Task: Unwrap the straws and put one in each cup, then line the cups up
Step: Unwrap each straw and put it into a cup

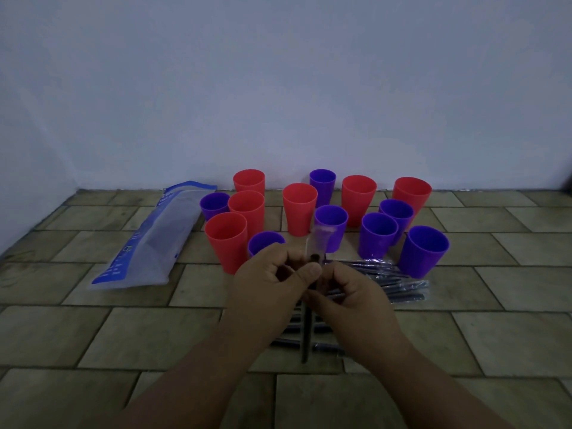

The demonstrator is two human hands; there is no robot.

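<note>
Straw (306, 332): dark, one piece, held nearly upright over the near middle of the floor (495, 335), between your two hands. Its top end shows just above your thumbs.
Wrapper (322, 239): clear sleeve standing up off the straw's top end. You cannot tell which hand has hold of it.
Left hand (272, 286): fingers curled in, thumb pressed against the straw near its top, pinching it.
Right hand (356, 298): fingers curled, gripping the straw just below your left thumb.
Wrapped straws (399, 287): loose heap in clear sleeves, flat on the floor under and to the right of your hands, reaching the foot of the nearest purple cup on the right.
Red cups (299, 209): six, upright, scattered along the far edge of the floor by the wall (278, 88).
Purple cups (379, 235): seven, upright, shorter, mixed among the red ones; not in a line.
Bag (148, 243): clear with blue print, flat at the far left, slanting from the wall toward you, just beside the leftmost cups.
</note>
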